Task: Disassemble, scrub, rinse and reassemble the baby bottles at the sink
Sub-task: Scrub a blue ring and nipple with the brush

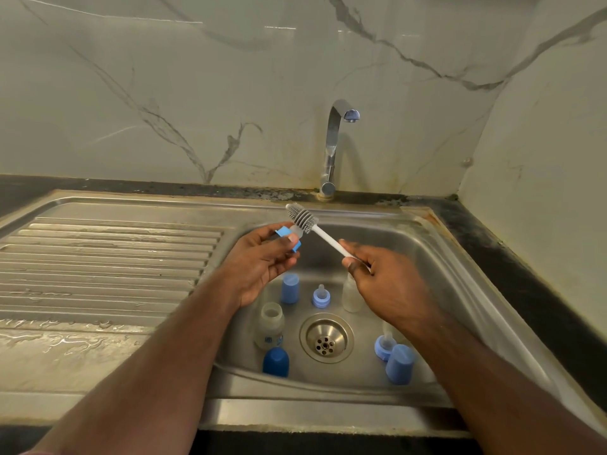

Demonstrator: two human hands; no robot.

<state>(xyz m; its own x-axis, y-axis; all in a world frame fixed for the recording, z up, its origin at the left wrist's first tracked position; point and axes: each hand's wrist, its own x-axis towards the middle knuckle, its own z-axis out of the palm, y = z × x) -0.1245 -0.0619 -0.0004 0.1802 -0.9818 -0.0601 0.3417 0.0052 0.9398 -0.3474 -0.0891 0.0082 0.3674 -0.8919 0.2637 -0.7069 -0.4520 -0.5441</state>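
- Over the sink basin (437,257), near its back left corner, I see my left hand (262,264) gripping a blue collar with its clear teat (290,236), thumb curled onto the front of it.
- My right hand (387,284) pinches the white handle of the bottle brush (310,224) between thumb and fingertips; the handle slants up and to the left.
- I see the grey ribbed brush head touching the teat, just above my left thumb.
- On the basin floor, round the drain (326,338), I count the loose parts:
  - a clear bottle (271,325) standing upright left of the drain, its mouth open;
  - a dark blue cap (276,361) just in front of that bottle, by the front wall;
  - a light blue cap (290,288) standing behind the bottle, below my left hand;
  - a small blue collar and teat (321,296) directly behind the drain;
  - a second clear bottle (351,295), partly hidden by my right hand;
  - another collar with teat (383,346) and a second light blue cap (399,364), touching each other, right of the drain.
- At the back edge the chrome tap (335,149) stands with its spout over the basin; I see no water falling.
- Left of the basin, the ribbed draining board (108,257) shows wet streaks.
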